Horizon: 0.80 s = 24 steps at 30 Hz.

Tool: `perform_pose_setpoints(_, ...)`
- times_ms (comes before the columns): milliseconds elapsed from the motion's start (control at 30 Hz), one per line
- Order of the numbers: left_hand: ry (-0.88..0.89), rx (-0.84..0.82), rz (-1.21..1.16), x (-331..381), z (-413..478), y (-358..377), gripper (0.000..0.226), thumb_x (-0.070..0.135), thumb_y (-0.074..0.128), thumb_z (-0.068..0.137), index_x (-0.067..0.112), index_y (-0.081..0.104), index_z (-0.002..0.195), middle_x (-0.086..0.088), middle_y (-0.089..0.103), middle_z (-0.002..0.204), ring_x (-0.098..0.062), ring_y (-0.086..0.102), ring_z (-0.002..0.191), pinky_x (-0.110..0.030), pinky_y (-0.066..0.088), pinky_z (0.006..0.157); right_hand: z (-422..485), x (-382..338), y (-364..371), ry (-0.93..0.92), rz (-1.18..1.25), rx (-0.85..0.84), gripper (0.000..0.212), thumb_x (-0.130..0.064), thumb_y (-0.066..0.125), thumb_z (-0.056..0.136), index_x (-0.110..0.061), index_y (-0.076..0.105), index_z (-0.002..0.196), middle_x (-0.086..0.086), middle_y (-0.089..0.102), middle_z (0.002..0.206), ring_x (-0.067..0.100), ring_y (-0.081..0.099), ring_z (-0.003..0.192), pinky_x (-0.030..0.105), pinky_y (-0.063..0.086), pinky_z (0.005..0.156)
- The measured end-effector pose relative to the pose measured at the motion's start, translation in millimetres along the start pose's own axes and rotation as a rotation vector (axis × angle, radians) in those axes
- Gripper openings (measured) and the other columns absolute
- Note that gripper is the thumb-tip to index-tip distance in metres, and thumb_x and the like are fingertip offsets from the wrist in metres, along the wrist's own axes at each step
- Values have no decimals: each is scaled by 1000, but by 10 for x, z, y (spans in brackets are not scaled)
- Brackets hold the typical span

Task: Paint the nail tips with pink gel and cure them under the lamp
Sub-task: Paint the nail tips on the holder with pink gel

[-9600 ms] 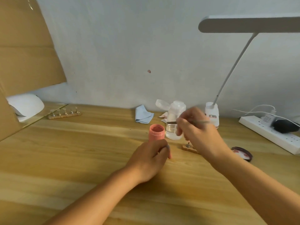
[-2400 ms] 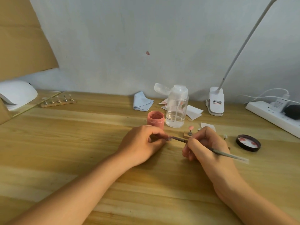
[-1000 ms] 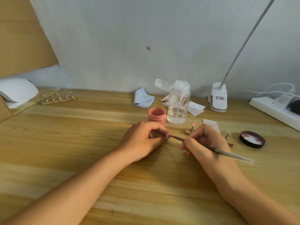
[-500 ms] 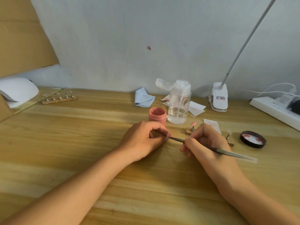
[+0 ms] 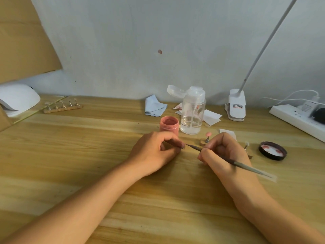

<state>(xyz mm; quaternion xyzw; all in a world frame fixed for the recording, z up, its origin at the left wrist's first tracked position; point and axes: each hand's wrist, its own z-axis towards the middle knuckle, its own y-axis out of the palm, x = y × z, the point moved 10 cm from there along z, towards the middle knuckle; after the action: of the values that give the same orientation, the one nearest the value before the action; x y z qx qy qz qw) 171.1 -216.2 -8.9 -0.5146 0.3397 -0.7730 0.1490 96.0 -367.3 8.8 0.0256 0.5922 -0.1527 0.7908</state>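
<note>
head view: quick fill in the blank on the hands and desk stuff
The right hand grips a ____. The left hand pinches a nail tip stand in front of the open ____ gel jar. The jar's black lid lies to the ____ of the right hand.
Missing: brush; pink; right.

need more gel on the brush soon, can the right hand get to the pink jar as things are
Probably yes. The pink jar stands open just beyond the left hand; the right hand with the brush is close, and only the clear bottle crowds it.
</note>
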Motion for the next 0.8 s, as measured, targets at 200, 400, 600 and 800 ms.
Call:
perform_pose_setpoints(200,21,-8,9,39,-11,1,22,23,71,89,42,67,78,31,49,43,1,42,39,-17,25,45,11,39,63,12,-8,-47,14,6,63,77,-5,54,77,6,55,69,10,48,60,13,36,51)
perform_pose_setpoints(400,11,-2,7,24,-9,-4,19,25,72,89,41,69,79,22,48,40,-2,41,39,-18,23,45,9,18,61,-23,-63,-50,13,4,65,75,-4,55,79,8,57,70,8,49,58,14,37,51)
perform_pose_setpoints(600,6,-6,13,26,-6,-5,20,25,71,89,42,68,78,23,49,41,-2,41,40,-19,23,45,1,6,67,-25,-84,-45,12,3,65,75,-2,54,78,11,55,70,5,45,55,12,33,49)
perform_pose_setpoints(800,12,-10,11,42,-15,-5,23,24,71,89,43,68,77,26,49,42,-1,42,40,-18,25,45,1,-3,45,-27,-140,-23,11,-5,65,72,-3,55,77,19,60,75,9,46,58,16,34,51)
